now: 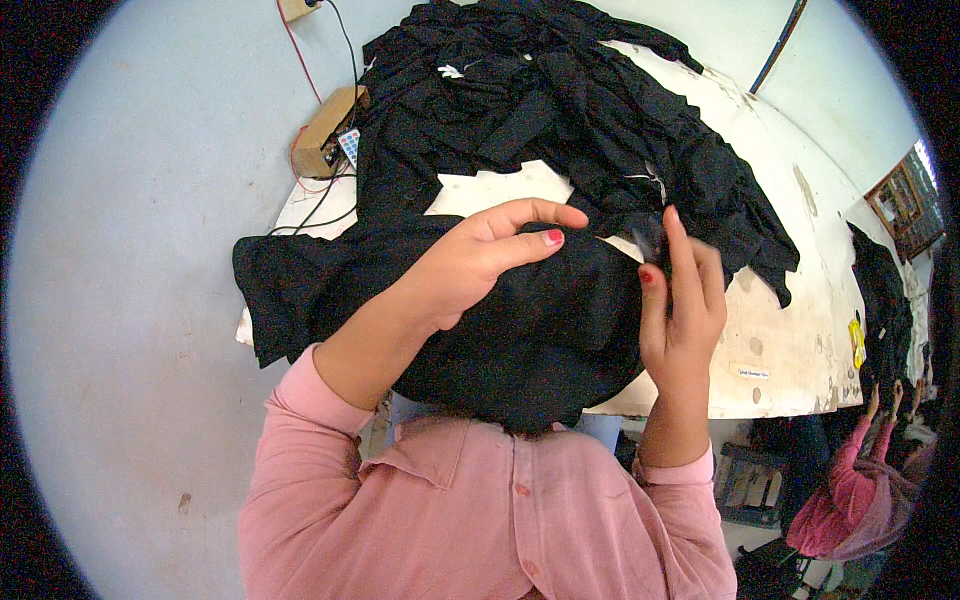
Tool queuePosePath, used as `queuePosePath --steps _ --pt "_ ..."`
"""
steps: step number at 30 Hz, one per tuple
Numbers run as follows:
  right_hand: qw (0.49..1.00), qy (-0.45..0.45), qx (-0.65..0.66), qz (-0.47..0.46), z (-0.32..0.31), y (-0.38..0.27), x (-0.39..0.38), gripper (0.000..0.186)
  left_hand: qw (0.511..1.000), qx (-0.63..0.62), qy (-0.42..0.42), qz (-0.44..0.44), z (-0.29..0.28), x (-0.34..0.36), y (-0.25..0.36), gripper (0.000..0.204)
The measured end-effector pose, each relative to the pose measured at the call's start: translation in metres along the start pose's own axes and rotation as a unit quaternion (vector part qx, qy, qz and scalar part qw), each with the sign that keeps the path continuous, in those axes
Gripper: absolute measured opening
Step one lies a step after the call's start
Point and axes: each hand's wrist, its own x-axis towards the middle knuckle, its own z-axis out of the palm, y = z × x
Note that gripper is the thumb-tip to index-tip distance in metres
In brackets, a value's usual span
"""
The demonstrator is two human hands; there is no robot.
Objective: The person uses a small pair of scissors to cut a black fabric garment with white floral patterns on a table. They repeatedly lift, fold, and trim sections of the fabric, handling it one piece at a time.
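Note:
A black garment (520, 330) lies bunched in front of me and hangs over the table's near edge. Over its left part reaches my left hand (475, 262), index finger and thumb stretched out with a gap between them; its other fingers are hidden. My right hand (685, 305) is raised at the garment's right side, fingers upward and partly curled. By its thumb and index finger shows a small greyish blurred thing (649, 238), too smeared to name. Just beyond those fingertips, pale loose threads (652, 180) lie on the black cloth.
A large heap of black garments (540, 100) covers the far part of the pale worktable (760, 340). At the left edge are a wooden box (330, 135) with cables and a small remote control (349, 147). Far right, a person in pink (845, 490) works at more black cloth.

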Motion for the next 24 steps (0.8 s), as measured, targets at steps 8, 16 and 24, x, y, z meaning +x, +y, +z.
queuePosePath --steps 8,16,24 --pt "0.984 0.016 -0.081 -0.158 0.003 0.001 0.004 0.044 0.995 0.081 -0.011 0.058 0.003 0.002 0.002 0.027" --pt "0.983 -0.001 -0.075 -0.168 0.001 0.001 0.007 0.041 0.988 0.130 -0.021 0.081 0.002 0.002 0.003 0.027" --pt "0.977 0.023 -0.098 -0.190 0.005 0.004 0.009 0.041 0.987 0.133 -0.021 0.087 0.001 0.004 0.001 0.026"
